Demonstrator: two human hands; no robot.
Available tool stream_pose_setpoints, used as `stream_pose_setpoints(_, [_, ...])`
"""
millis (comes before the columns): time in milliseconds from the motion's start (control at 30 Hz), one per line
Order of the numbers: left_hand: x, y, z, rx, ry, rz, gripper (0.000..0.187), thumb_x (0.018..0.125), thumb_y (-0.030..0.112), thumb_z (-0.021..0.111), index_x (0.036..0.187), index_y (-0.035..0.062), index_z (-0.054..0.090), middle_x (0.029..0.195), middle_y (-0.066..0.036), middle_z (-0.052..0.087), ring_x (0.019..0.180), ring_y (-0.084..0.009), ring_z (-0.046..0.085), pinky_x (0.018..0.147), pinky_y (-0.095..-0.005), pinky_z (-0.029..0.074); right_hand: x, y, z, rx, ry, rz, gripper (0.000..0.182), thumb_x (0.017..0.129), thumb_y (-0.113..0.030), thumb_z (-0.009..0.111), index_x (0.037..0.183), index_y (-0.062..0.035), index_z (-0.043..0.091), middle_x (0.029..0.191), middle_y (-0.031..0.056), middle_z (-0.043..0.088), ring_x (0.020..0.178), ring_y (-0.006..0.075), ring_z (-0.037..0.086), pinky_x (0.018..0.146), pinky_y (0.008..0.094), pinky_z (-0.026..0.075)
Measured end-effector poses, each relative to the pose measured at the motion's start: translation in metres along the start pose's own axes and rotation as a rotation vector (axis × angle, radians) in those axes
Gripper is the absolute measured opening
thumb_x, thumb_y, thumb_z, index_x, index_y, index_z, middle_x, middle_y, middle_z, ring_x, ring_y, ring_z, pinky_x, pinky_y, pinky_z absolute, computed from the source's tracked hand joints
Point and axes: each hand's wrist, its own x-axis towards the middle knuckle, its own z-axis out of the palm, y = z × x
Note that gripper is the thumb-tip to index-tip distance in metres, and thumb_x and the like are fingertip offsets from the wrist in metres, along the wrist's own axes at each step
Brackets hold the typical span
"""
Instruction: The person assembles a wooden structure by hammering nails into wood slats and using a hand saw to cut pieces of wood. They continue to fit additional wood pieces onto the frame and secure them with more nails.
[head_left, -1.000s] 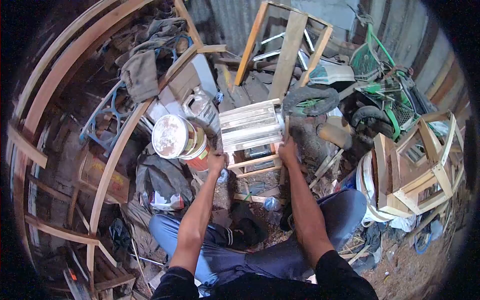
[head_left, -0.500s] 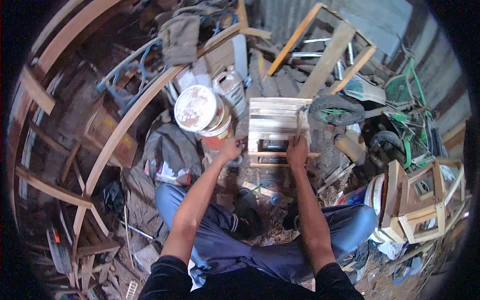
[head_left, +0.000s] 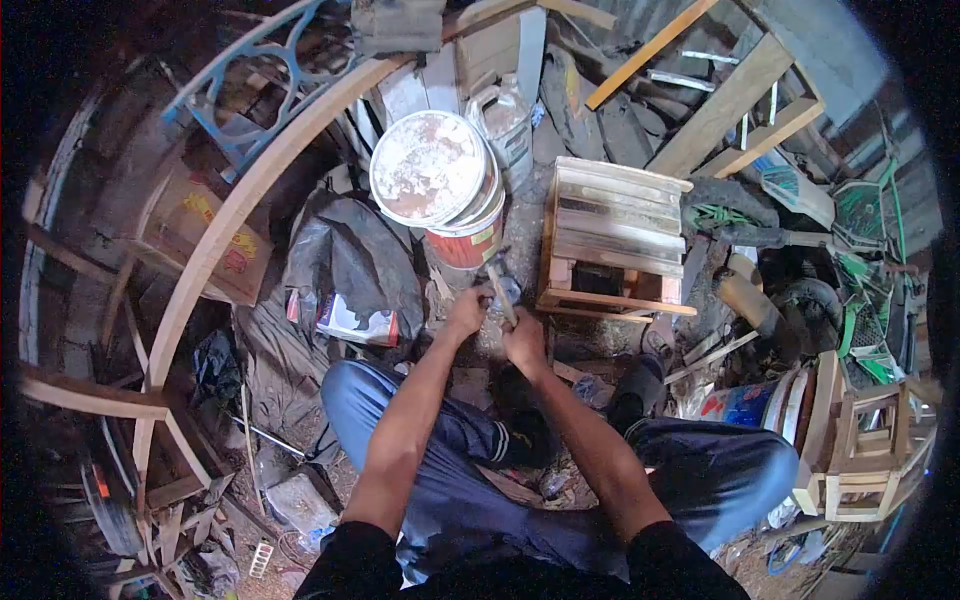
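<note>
At the far left, curved wooden ribs (head_left: 215, 235) arc up past a cardboard box (head_left: 200, 235), and both sit higher and further right in the view than half a second ago, since the head has turned down and left. Next comes a crumpled black plastic sheet (head_left: 345, 260) with a small printed packet (head_left: 357, 322) on it. Above them a paint bucket (head_left: 445, 190) with a stained white lid lies on the ground, a plastic jug (head_left: 505, 120) just behind it.

The left hand (head_left: 468, 310) has come away from the stool's lower rail, which it touched before. It is now curled near the ground below the bucket, fingers closed loosely; whether it grips anything I cannot tell. The right hand (head_left: 524, 342) has also left the stool. Earlier it was up against the stool's right leg with the tool; now it has dropped beside the left hand, closed around the handle of a hammer (head_left: 500, 285), whose head points up towards the bucket.

The small slatted wooden stool (head_left: 612, 240) stands free on the dirt floor to the right of both hands, touched by neither. Its pale top slats face the camera. Further right lie a black tyre (head_left: 730, 195), a green bicycle frame (head_left: 865, 240), and an unpainted wooden frame (head_left: 860, 440) at the edge.
</note>
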Motion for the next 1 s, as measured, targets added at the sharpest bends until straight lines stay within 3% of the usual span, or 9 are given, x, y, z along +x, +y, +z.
stream_pose_setpoints(167, [0.02, -0.041, 0.043, 0.138, -0.089, 0.074, 0.026, 0.08, 0.004, 0.05, 0.099, 0.0056, 0.066, 0.092, -0.024, 0.063, 0.091, -0.0392, 0.06, 0.08, -0.0439, 0.047, 0.035, 0.03, 0.03, 0.038, 0.139, -0.014, 0.032, 0.077, -0.006, 0.057, 0.109, -0.0033, 0.054, 0.09, 0.0259, 0.061, 0.089, 0.0441, 0.058, 0.074, 0.0503, 0.045])
stream_pose_setpoints(233, [0.022, -0.043, 0.047, 0.398, -0.145, -0.061, 0.027, 0.084, 0.012, 0.045, 0.099, 0.0073, 0.067, 0.095, -0.024, 0.063, 0.091, -0.0386, 0.061, 0.082, -0.045, 0.048, 0.044, 0.039, 0.038, -0.011, 0.105, 0.032, 0.034, 0.078, -0.005, 0.056, 0.112, -0.0041, 0.051, 0.091, 0.0264, 0.061, 0.09, 0.0445, 0.057, 0.075, 0.0502, 0.045])
stream_pose_setpoints(267, [0.025, -0.045, 0.048, 0.426, -0.153, -0.035, 0.031, 0.087, 0.019, 0.041, 0.099, 0.008, 0.067, 0.096, -0.024, 0.062, 0.091, -0.0381, 0.061, 0.082, -0.0457, 0.048, 0.051, 0.05, 0.05, 0.015, 0.155, 0.0, 0.033, 0.079, -0.005, 0.055, 0.112, -0.0038, 0.05, 0.091, 0.0266, 0.061, 0.089, 0.0449, 0.057, 0.075, 0.0505, 0.045])
stream_pose_setpoints(400, [0.038, -0.042, 0.061, 0.488, -0.134, -0.212, 0.026, 0.085, 0.018, 0.046, 0.093, 0.0087, 0.069, 0.092, -0.02, 0.064, 0.086, -0.0352, 0.063, 0.077, -0.0458, 0.05, 0.062, 0.061, 0.052, -0.002, 0.119, 0.061, 0.03, 0.083, -0.008, 0.052, 0.113, -0.0031, 0.047, 0.091, 0.0273, 0.06, 0.089, 0.045, 0.057, 0.075, 0.0508, 0.044])
stream_pose_setpoints(500, [0.039, -0.041, 0.069, 0.714, -0.177, -0.065, 0.024, 0.084, 0.017, 0.047, 0.085, 0.0082, 0.069, 0.089, -0.017, 0.065, 0.081, -0.0324, 0.065, 0.073, -0.0441, 0.052, 0.063, 0.066, 0.049, -0.052, 0.079, 0.134, 0.031, 0.085, -0.012, 0.052, 0.115, -0.0046, 0.046, 0.092, 0.0272, 0.06, 0.09, 0.0447, 0.057, 0.074, 0.0508, 0.044])
stream_pose_setpoints(633, [0.043, -0.039, 0.068, 0.707, -0.212, -0.034, 0.023, 0.083, 0.016, 0.047, 0.082, 0.0081, 0.068, 0.087, -0.016, 0.066, 0.078, -0.0303, 0.066, 0.07, -0.0422, 0.053, 0.049, 0.056, 0.039, -0.013, 0.015, 0.167, 0.032, 0.087, -0.015, 0.05, 0.117, -0.0064, 0.044, 0.092, 0.0263, 0.06, 0.088, 0.0448, 0.057, 0.073, 0.0512, 0.044])
stream_pose_setpoints(833, [0.038, -0.032, 0.051, 0.568, -0.048, -0.017, 0.018, 0.078, 0.01, 0.052, 0.09, 0.005, 0.065, 0.087, -0.016, 0.066, 0.08, -0.0342, 0.064, 0.071, -0.0421, 0.052, 0.049, 0.049, 0.041, 0.05, -0.006, 0.156, 0.033, 0.085, -0.011, 0.05, 0.117, -0.0065, 0.044, 0.091, 0.0258, 0.06, 0.087, 0.0451, 0.057, 0.073, 0.051, 0.044])
stream_pose_setpoints(900, [0.033, -0.029, 0.039, 0.306, 0.013, 0.072, 0.02, 0.074, 0.007, 0.057, 0.092, 0.0046, 0.064, 0.089, -0.017, 0.065, 0.083, -0.0374, 0.063, 0.072, -0.0434, 0.051, 0.048, 0.046, 0.04, 0.068, 0.015, 0.119, 0.032, 0.084, -0.009, 0.051, 0.115, -0.0055, 0.045, 0.092, 0.0257, 0.06, 0.088, 0.0447, 0.057, 0.074, 0.0506, 0.044])
stream_pose_setpoints(1000, [0.034, -0.049, 0.043, 0.066, 0.061, 0.017, 0.026, 0.071, 0.008, 0.059, 0.096, 0.0072, 0.064, 0.089, -0.019, 0.065, 0.085, -0.038, 0.062, 0.074, -0.0437, 0.05, 0.046, 0.034, 0.037, 0.099, 0.1, 0.033, 0.031, 0.08, -0.004, 0.052, 0.111, -0.0034, 0.05, 0.093, 0.0247, 0.059, 0.088, 0.0437, 0.056, 0.074, 0.0492, 0.045])
